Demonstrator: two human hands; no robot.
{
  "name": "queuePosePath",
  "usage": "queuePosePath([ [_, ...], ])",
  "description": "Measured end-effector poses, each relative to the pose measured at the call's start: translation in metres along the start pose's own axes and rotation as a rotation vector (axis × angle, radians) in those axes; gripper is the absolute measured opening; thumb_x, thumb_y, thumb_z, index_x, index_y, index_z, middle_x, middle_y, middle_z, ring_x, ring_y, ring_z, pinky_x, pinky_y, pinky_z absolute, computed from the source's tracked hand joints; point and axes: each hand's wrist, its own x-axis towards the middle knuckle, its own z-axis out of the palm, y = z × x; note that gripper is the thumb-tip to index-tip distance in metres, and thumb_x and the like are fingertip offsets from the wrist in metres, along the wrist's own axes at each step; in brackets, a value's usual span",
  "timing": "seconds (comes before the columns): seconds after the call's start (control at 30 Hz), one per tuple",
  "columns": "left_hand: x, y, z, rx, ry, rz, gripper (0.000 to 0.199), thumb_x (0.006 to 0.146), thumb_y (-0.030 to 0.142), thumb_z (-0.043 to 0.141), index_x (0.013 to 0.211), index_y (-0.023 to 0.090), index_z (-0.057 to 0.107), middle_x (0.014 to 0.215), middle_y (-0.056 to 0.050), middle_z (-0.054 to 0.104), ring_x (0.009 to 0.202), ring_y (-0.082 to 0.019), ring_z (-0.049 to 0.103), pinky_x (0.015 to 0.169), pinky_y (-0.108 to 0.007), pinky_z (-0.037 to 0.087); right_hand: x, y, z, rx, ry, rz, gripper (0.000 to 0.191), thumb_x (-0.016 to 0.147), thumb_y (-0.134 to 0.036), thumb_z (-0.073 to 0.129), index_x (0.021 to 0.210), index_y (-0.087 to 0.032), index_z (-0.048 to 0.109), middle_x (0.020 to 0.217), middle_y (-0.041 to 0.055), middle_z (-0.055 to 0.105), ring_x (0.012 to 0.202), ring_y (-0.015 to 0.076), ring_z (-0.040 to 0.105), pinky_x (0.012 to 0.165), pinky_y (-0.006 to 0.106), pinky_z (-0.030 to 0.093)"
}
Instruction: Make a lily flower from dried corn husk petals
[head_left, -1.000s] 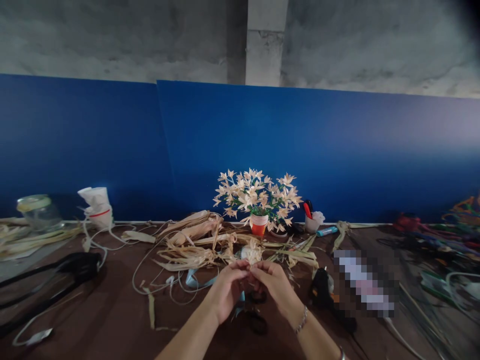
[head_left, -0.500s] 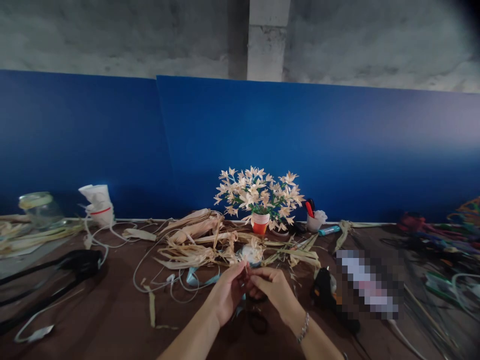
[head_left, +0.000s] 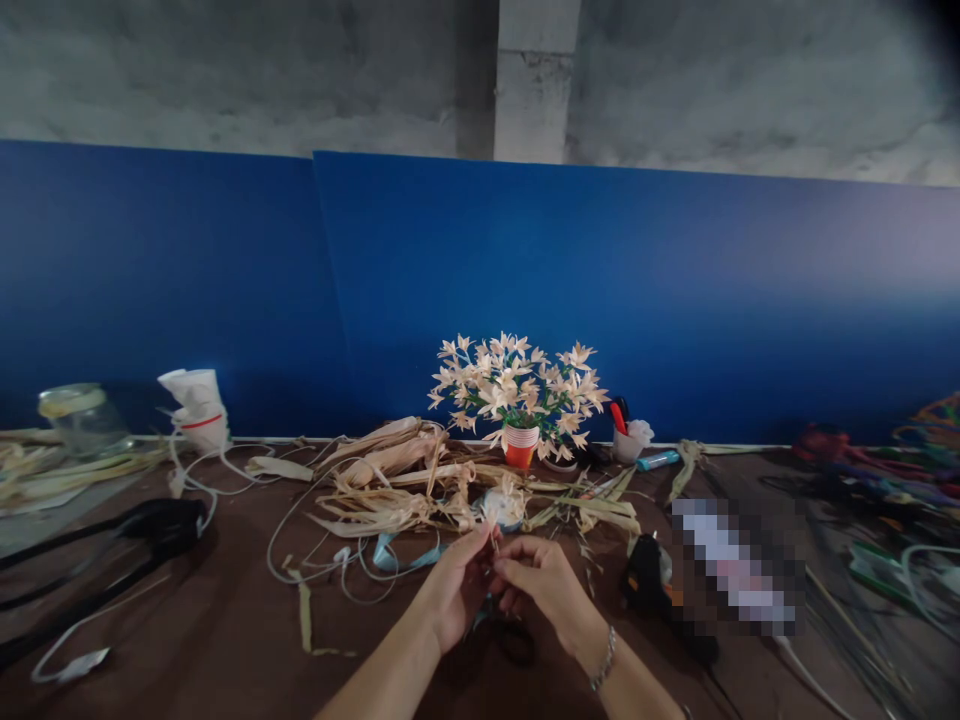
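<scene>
My left hand (head_left: 459,585) and my right hand (head_left: 538,585) meet low in the middle of the head view, both with fingers closed in a pinch. Between their fingertips is something thin and pale, too small to name. A bracelet (head_left: 604,660) circles my right wrist. Just beyond the fingers lies a white, crumpled-looking bundle (head_left: 501,505). Dried corn husks (head_left: 390,495) are heaped behind it and to the left. Farther back stands a red and white striped cup (head_left: 520,448) bearing pale star-shaped flowers (head_left: 510,375) on green stems.
At right lies a black and orange glue gun (head_left: 651,580), with a blurred-out patch beside it. A small white cup (head_left: 630,442) stands behind. At left are a black strap (head_left: 161,525), a glass jar (head_left: 79,415) and white cables. A blue partition (head_left: 600,280) rises behind the table.
My right fingers have shifted slightly at the pinch, and a little more of the thin pale thing shows. My left hand stays almost where it was.
</scene>
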Motion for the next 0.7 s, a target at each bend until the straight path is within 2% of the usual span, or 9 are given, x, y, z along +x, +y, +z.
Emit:
queuePosePath([
  [0.33, 0.0001, -0.0014, -0.0013, -0.040, 0.051, -0.005, 0.023, 0.071, 0.034, 0.059, 0.078, 0.012, 0.058, 0.060, 0.001, 0.054, 0.046, -0.010, 0.048, 0.047, -0.025, 0.039, 0.0029, 0.0044, -0.0006, -0.011, -0.006, 0.012, 0.036, 0.054, -0.043, 0.068, 0.070, -0.012, 0.057, 0.052, 0.0012, 0.062, 0.037, 0.0083, 0.051, 0.037, 0.018, 0.035],
  [0.7, 0.0006, -0.0010, -0.0010, -0.017, 0.013, -0.016, 0.024, 0.072, 0.037, 0.057, 0.078, 0.014, 0.058, 0.057, 0.002, 0.052, 0.043, -0.010, 0.046, 0.046, -0.024, 0.038, 0.0017, 0.0028, -0.0001, -0.015, 0.003, 0.007, 0.034, 0.055, -0.042, 0.068, 0.068, -0.012, 0.057, 0.052, 0.0007, 0.062, 0.037, 0.0080, 0.051, 0.037, 0.018, 0.035],
])
